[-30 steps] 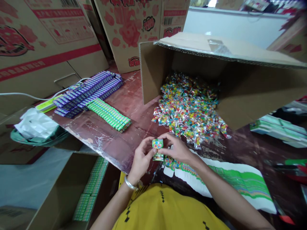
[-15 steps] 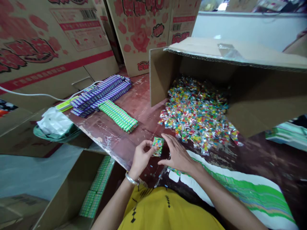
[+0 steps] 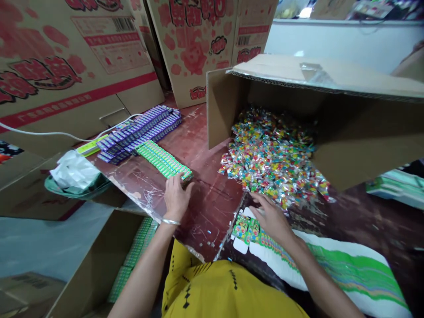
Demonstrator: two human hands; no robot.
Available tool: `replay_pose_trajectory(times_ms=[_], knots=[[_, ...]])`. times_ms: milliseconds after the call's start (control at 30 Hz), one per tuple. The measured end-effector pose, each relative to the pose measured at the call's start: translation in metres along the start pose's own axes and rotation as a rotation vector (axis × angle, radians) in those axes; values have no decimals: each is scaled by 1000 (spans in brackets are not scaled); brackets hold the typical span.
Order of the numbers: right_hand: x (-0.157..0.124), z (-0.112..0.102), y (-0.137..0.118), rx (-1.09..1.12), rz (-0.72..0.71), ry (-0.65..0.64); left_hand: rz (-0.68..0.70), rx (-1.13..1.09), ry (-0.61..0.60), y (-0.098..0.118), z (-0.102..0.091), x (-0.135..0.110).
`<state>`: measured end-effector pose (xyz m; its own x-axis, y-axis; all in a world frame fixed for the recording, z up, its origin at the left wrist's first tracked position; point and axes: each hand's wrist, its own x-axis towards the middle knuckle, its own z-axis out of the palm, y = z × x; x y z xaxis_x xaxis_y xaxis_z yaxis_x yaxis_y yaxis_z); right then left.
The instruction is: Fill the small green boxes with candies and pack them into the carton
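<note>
My left hand (image 3: pixel 177 196) is at the near end of a row of small green boxes (image 3: pixel 160 157). Its fingers and thumb close around the end box, which they partly cover. My right hand (image 3: pixel 270 216) hovers with fingers parted between the pile of small candy packets (image 3: pixel 274 154) and the fanned stack of flattened green cartons (image 3: pixel 344 265). I see nothing in it. The packets are clear with multicoloured candies, spilling from a cardboard box (image 3: pixel 371 137) lying on its side.
Rows of purple boxes (image 3: pixel 142 132) lie behind the green row. Large printed cartons (image 3: pixel 109 57) stand at the back. Below the table edge, an open carton (image 3: pixel 96 260) holds more green boxes. A white cable (image 3: pixel 66 131) runs at the left, above a white bag (image 3: pixel 74 170).
My left hand has carried a small green box left and forward to the end of the green row. My right hand has moved right, towards the candy packets and flattened cartons.
</note>
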<state>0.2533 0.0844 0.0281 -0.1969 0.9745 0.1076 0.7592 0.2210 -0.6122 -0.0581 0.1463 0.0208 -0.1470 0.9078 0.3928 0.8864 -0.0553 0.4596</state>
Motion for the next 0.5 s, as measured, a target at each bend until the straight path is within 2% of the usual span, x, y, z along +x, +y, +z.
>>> replay_pose_trajectory(times_ms=[67, 133, 200, 267, 367, 500], knots=[[0, -6, 11, -33, 33, 37, 74, -123, -110, 21, 5, -21], [2, -10, 19, -88, 48, 32, 163, -208, -272, 46, 12, -45], [5, -10, 22, -138, 52, -1, 232, -245, -415, 69, 19, -68], [8, -7, 20, -174, 39, -33, 282, -235, -502, 85, 26, -83], [8, 1, 13, -203, -17, -66, 310, -182, -538, 95, 34, -94], [7, 4, 7, -160, -76, -75, 271, -187, -518, 95, 37, -96]])
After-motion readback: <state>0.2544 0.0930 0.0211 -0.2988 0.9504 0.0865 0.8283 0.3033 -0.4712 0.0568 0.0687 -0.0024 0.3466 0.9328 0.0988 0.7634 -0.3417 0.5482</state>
